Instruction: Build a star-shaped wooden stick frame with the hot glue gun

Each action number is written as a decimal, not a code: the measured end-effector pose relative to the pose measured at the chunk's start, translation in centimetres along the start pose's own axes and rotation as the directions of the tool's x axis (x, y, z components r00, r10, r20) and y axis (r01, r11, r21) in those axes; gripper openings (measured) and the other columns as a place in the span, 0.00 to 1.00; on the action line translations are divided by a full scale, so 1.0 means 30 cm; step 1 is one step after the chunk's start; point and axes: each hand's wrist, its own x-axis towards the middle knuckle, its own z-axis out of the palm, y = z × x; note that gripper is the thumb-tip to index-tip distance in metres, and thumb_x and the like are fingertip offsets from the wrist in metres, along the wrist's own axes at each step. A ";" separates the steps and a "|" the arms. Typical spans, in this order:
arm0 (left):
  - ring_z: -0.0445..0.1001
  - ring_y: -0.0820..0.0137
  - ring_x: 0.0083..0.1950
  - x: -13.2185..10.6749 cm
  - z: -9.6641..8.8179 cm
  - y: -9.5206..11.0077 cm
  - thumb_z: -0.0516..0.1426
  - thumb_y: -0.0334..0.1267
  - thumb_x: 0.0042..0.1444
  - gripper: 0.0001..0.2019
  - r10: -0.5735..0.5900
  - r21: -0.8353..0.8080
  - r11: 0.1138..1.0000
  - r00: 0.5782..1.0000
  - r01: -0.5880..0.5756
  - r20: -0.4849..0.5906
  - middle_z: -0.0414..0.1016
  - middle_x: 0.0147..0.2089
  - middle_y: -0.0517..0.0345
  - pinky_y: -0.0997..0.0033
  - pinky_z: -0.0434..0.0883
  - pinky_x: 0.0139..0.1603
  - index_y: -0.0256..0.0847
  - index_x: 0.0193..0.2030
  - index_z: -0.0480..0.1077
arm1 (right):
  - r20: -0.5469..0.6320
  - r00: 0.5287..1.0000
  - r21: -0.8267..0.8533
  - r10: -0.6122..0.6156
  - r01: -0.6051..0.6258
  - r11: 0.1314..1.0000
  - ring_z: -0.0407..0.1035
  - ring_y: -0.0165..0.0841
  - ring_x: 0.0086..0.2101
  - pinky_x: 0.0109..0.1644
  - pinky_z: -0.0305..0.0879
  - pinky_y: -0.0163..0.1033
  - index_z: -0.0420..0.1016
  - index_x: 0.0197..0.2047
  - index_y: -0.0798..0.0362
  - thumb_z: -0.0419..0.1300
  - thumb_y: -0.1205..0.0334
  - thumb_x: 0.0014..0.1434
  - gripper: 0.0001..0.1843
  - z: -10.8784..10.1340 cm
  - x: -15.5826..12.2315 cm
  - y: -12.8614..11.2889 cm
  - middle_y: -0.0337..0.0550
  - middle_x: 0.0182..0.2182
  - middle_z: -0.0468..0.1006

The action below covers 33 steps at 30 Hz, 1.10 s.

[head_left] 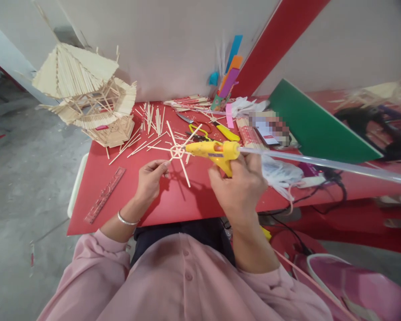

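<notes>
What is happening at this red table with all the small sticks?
A person sits at a red table. The left hand holds a spoked stick wheel by one spoke, and the right hand grips a yellow glue gun, nozzle at the wheel's hub. A stick-built model house stands at the table's left end, loose sticks beside it.

Plenty of bare red table [190,203] between my left hand [150,180] and right hand [242,189], so sliding across there is easy. Out left of my left hand only a ruler [105,195] lies flat. Past its fingertips: the stick star [177,152] I'm pinching, loose sticks [149,120], then the stick house [87,93] blocking. Right of my right hand it's jammed: plastic bag [279,171], cables [334,189], and the long glue stick [321,163] off the glue gun [217,152] I'm gripping.
</notes>
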 end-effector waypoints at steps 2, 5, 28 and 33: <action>0.68 0.78 0.21 0.000 -0.001 -0.002 0.69 0.40 0.44 0.08 0.000 0.013 1.000 1.000 0.000 -0.002 0.72 0.21 0.62 0.76 0.68 0.26 0.39 0.27 0.79 | -0.002 1.000 -0.006 0.004 -0.004 1.000 0.72 0.41 0.38 0.33 0.65 0.41 0.78 0.44 0.52 0.58 0.62 0.55 0.14 0.006 0.003 0.015 0.50 0.39 0.75; 0.67 0.79 0.21 -0.003 0.001 0.002 0.68 0.39 0.44 0.07 0.016 0.042 0.999 1.000 -0.015 -0.013 0.72 0.21 0.62 0.76 0.67 0.25 0.38 0.27 0.78 | 0.023 1.000 -0.003 -0.003 0.003 1.000 0.72 0.41 0.38 0.32 0.65 0.41 0.78 0.45 0.52 0.58 0.63 0.54 0.15 0.015 0.006 0.024 0.51 0.39 0.76; 0.63 0.76 0.22 -0.032 -0.009 0.020 0.63 0.35 0.47 0.07 0.196 0.566 0.800 0.978 -0.200 0.068 0.70 0.17 0.60 0.76 0.56 0.23 0.39 0.21 0.76 | 0.135 0.981 -0.071 -0.136 0.147 0.987 0.73 0.38 0.35 0.30 0.60 0.39 0.79 0.43 0.52 0.57 0.62 0.55 0.14 0.060 -0.029 0.020 0.49 0.40 0.77; 0.61 0.75 0.22 -0.026 -0.022 0.006 0.62 0.37 0.50 0.09 0.209 0.620 0.747 0.970 -0.238 0.121 0.68 0.17 0.61 0.74 0.53 0.24 0.39 0.21 0.76 | 0.165 0.976 -0.071 -0.144 0.158 0.985 0.73 0.38 0.36 0.31 0.60 0.39 0.79 0.43 0.52 0.57 0.61 0.55 0.14 0.074 -0.039 0.023 0.50 0.41 0.77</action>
